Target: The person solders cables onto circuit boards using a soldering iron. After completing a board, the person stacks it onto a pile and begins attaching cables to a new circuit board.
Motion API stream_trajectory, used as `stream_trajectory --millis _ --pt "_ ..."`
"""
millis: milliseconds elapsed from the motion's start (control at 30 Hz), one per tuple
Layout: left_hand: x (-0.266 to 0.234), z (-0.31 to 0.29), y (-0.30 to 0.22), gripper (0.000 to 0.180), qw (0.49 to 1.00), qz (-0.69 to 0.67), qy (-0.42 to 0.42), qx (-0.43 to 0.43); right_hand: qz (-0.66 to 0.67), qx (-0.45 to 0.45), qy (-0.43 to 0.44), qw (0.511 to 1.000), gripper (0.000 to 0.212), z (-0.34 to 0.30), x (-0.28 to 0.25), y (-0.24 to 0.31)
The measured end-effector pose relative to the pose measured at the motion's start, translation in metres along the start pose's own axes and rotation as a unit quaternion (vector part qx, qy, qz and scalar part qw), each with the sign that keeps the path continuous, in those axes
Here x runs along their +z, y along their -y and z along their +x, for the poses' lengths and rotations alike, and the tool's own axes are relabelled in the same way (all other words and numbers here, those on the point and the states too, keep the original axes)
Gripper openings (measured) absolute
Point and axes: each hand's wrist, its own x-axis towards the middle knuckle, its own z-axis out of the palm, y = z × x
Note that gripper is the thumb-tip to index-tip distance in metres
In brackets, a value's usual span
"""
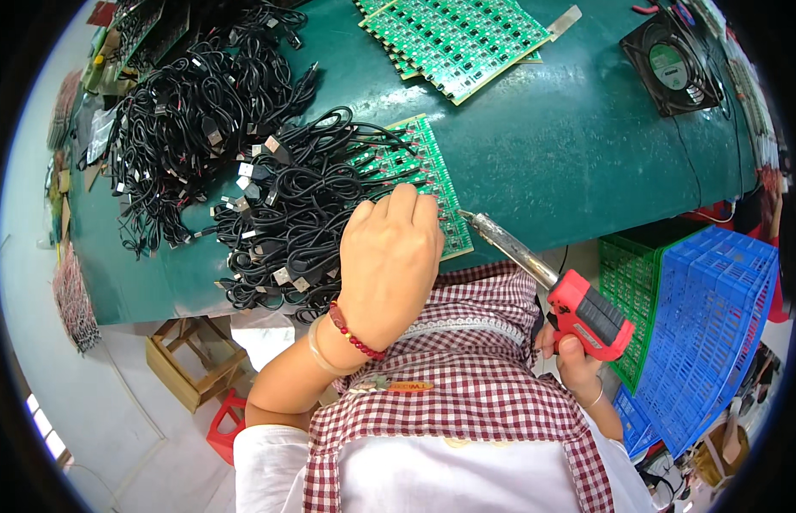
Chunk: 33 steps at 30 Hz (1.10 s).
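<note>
My right hand [577, 363] grips the red handle of a soldering iron [586, 315]. Its metal tip points up and left, ending at the right edge of a green circuit board panel [436, 162]. Over the lower part of that panel, my left hand [394, 244] is closed, knuckles up; its fingertips and whatever they pinch are hidden beneath it. Black USB cables [308, 184] lie bundled left of the hand, several with their wire ends along the rows of the panel.
A larger pile of black cables [180, 120] lies at the far left. Stacked green panels [466, 43] sit at the back, and a black fan [672, 64] stands at the back right. Beside the table's right front edge are green [629, 265] and blue crates [710, 299].
</note>
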Motion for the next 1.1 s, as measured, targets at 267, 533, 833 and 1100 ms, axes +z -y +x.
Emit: stream_trajectory --millis 267,533,833,1100 --pt "-0.003 0.007 0.005 0.010 0.999 -0.016 0.026 0.019 0.009 0.020 -0.019 1.000 0.038 -0.010 0.004 -0.011" --pt "-0.003 0.007 0.005 0.009 0.999 -0.005 0.033 0.031 0.011 -0.017 0.021 1.000 0.038 -0.009 0.005 -0.020" --pt "-0.001 0.008 0.006 0.010 0.997 -0.002 0.047 0.060 0.021 -0.011 -0.014 1.000 0.042 -0.013 0.013 -0.017" --pt "-0.003 0.012 0.008 0.008 0.997 0.002 0.039 0.065 0.026 0.028 -0.006 0.999 0.047 -0.009 0.009 -0.012"
